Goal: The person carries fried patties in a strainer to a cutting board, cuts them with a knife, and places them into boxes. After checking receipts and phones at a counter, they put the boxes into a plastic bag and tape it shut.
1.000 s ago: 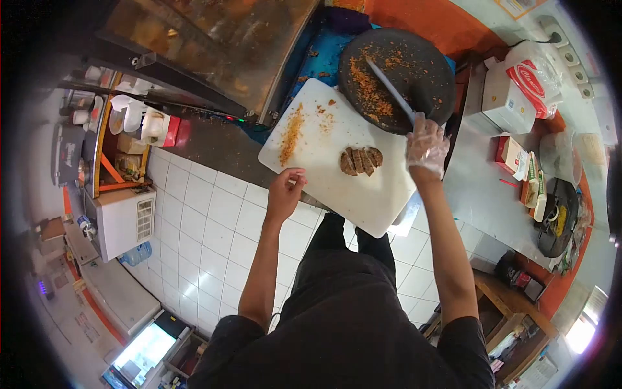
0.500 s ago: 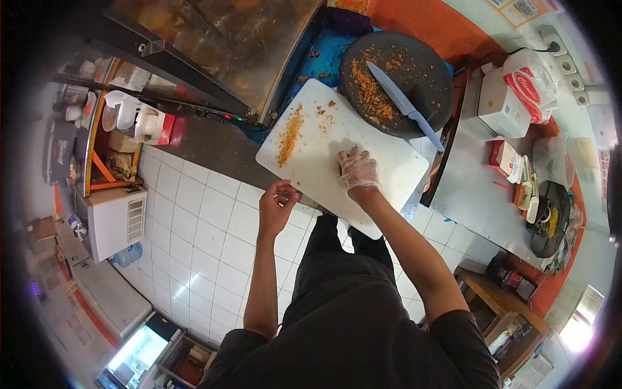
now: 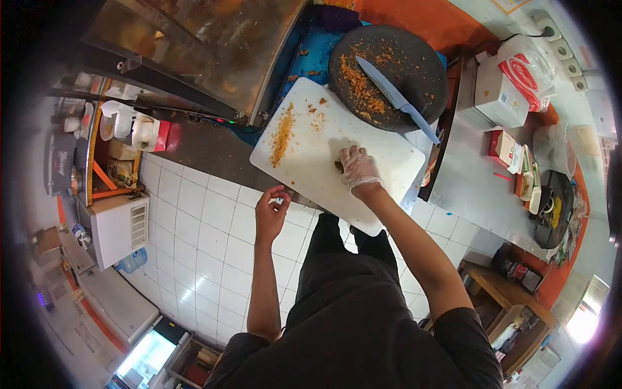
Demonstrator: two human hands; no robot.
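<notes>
My right hand (image 3: pixel 360 170), in a clear plastic glove, rests on the white cutting board (image 3: pixel 382 144) with its fingers curled down. Something small and dark shows by its thumb side; the rest is hidden under the palm. My bare left hand (image 3: pixel 271 211) hovers by the board's near left edge, fingers loosely bent and apart, holding nothing. Orange-brown crumbs (image 3: pixel 282 137) lie in a strip on the left of the board. Behind it, a round dark stone mortar (image 3: pixel 424 81) holds more crumbs, and a knife (image 3: pixel 395 96) with a blue-grey handle lies across it.
A glass-sided display case (image 3: pixel 214 52) stands at the far left of the board. On the right, a metal counter (image 3: pixel 463 178) carries a white box (image 3: pixel 499 97), a plastic-wrapped pack (image 3: pixel 521 71) and small cartons (image 3: pixel 504 150). White floor tiles (image 3: pixel 214 220) show below.
My right hand has stayed on nearly the same spot of the board, its fingers slightly shifted. The whole view has drifted a little; my left hand still hangs at the edge.
</notes>
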